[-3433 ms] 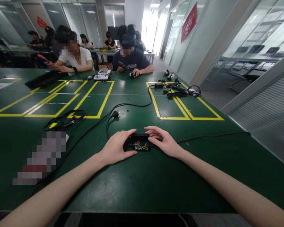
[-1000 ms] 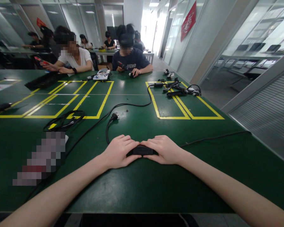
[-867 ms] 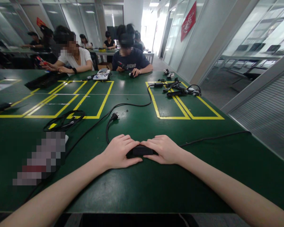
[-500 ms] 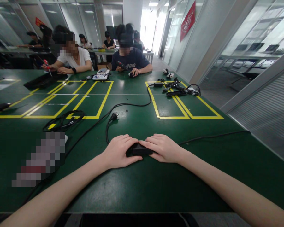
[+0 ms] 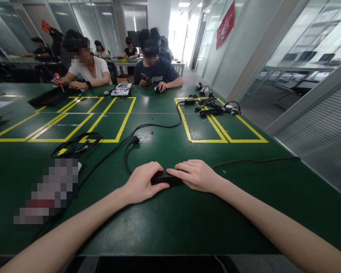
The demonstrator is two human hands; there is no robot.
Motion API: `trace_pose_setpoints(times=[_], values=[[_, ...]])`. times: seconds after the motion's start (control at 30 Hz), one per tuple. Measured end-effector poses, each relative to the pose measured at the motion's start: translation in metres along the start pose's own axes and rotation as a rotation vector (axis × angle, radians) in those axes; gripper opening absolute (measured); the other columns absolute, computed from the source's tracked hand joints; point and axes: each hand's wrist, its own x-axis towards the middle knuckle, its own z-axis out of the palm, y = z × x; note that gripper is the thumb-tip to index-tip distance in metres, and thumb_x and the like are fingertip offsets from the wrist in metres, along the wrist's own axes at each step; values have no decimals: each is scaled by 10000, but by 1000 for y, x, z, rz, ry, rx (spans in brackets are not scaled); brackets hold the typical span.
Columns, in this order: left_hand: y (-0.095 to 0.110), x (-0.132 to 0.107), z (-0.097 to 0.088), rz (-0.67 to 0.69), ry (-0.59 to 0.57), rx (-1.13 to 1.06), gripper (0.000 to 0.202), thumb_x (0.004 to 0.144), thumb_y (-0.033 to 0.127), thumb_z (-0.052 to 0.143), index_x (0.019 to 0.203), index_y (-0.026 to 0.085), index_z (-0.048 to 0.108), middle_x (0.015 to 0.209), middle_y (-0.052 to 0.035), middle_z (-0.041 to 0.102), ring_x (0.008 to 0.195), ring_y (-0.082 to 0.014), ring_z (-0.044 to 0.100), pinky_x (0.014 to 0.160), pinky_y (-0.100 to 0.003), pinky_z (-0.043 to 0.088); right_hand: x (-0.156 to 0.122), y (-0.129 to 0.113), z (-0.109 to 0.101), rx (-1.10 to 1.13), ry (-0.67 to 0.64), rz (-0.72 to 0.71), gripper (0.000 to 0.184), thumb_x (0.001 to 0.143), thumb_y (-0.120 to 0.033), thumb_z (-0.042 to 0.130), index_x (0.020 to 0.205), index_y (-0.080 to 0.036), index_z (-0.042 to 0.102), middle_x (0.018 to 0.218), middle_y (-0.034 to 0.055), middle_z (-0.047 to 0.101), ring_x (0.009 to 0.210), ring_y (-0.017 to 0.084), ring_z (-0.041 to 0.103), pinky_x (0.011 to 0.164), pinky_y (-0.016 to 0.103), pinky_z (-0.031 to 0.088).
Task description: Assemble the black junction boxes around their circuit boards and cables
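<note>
A black case (image 5: pixel 172 179) lies on the near middle of the bench (image 5: pixel 170 227), seemingly steadied from 2 sides: the left hand (image 5: pixel 143 182) pinches its left end; the right hand (image 5: pixel 198 176) lays fingers atop the right end, whether its grip pinches I cannot tell.

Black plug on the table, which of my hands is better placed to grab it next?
Probably your left hand: the plug lies just beyond it, the cord leading toward that hand. Your right hand is farther off, though your left is gripping the black case.
</note>
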Motion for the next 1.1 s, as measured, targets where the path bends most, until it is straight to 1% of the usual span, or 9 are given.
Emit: trace_pose_setpoints(times=[0.1,0.2,0.4,0.53,0.67,0.83,0.93,1.03,1.1], values=[[-2,1,1,73,2,88,306,973,492,699,938,201,611,836,-19,647,777,-209,611,703,-318,466,2,-2,0,183,8,55,468,922,-191,538,1383,-132,598,992,95,748,784,203,683,691,320,519],[-4,1,1,123,4,142,300,971,483,707,929,202,610,831,-23,650,783,-216,608,705,-324,453,3,-5,2,329,77,107,435,933,-246,571,1353,-136,605,940,83,758,786,202,708,690,313,542],[-3,1,0,82,32,113,317,954,497,710,973,193,623,861,-33,677,773,-209,624,689,-319,475,1,-6,6,357,158,93,357,990,-246,564,1333,-167,626,944,83,784,776,196,727,694,318,559],[-2,1,-1,59,17,87,299,1012,480,643,968,184,651,844,-35,691,767,-203,641,694,-314,494,3,-6,3,317,120,99,377,994,-253,556,1350,-149,622,968,98,769,821,210,716,732,338,558],[-5,1,1,41,20,88,336,1039,502,600,1010,177,682,884,-52,723,797,-205,670,754,-329,533,6,-9,-1,225,6,80,468,1028,-378,578,1451,-178,584,1201,148,722,938,237,708,780,362,561],[-7,0,0,22,21,107,355,1018,518,630,1093,183,718,918,-65,757,844,-228,700,795,-358,561,4,-10,-2,244,-43,95,428,1081,-316,505,1498,-239,573,1218,125,676,889,202,686,755,330,567],[-7,-1,-7,118,104,158,444,1014,441,642,1376,184,628,1215,-137,756,1137,-296,691,1003,-473,540,-1,0,-4,398,42,218,415,1081,-331,512,1480,-250,594,1205,113,683,907,196,691,789,330,585],[-9,-1,-14,191,249,323,533,1013,363,624,1515,207,532,1575,-187,541,1497,-398,446,1244,-680,262,-12,22,-8,508,246,452,438,1053,-428,558,1443,-238,625,1227,121,714,1071,259,698,906,400,591],[-13,-2,-15,189,240,333,521,1021,309,595,1529,218,523,1599,-176,517,1523,-381,420,1254,-662,278,-24,43,-11,508,403,681,499,1014,-520,582,1420,-238,645,1232,123,723,1070,295,702,868,425,600]])
